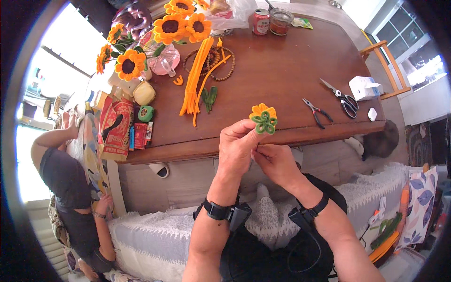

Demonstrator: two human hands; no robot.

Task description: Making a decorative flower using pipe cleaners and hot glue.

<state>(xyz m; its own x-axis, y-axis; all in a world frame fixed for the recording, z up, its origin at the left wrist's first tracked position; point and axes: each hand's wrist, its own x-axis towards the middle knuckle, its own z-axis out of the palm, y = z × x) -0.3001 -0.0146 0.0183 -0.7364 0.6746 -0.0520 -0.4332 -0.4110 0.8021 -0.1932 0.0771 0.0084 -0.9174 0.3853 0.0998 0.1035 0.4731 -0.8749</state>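
Just past the table's near edge, my left hand (236,145) pinches a small pipe-cleaner flower (264,117) between thumb and fingers. Its petals are orange and fuzzy, and green looped sepals face me. Right below it, my right hand (277,162) is closed, its fingertips pinching a thin dark stem (257,147) that is mostly hidden by the fingers. On the table ahead lie a bundle of orange pipe cleaners (197,77) and green pipe-cleaner leaves (209,97). Several finished orange sunflowers (170,27) with dark centres stand at the far left.
Red-handled pliers (317,113), black-handled scissors (345,99) and a tissue pack (364,88) lie on the table's right. Beaded bracelets (225,70), a drink can (261,22) and a glass jar (281,22) are farther back. Another person (66,178) sits at left beside a red paper bag (117,127).
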